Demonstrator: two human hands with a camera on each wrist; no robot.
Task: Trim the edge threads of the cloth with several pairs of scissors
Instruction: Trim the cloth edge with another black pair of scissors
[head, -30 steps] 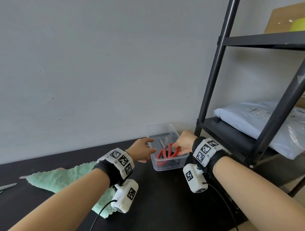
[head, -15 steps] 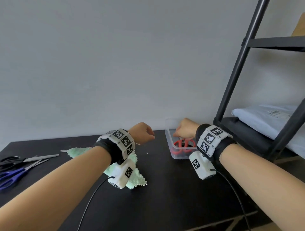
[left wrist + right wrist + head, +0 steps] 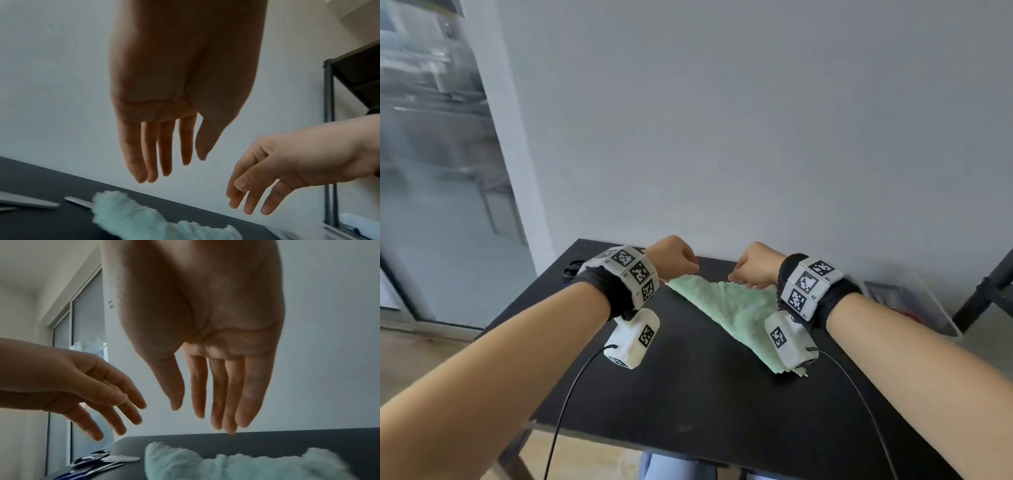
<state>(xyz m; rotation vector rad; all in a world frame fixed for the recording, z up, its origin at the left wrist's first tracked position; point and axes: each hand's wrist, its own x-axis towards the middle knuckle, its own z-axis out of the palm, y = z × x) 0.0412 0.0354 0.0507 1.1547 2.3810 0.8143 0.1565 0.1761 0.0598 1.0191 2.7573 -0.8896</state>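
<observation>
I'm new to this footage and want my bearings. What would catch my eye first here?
The mint-green cloth lying on the black table, mid-scene. Both the left hand and the right hand hang above its far edge with fingers straight and empty. Several scissors lie on the table off to the left of the cloth.

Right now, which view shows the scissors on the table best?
The right wrist view: the scissors lie left of the green cloth, handles visible. The left wrist view shows only blades; in the head view the left wrist hides them.
</observation>
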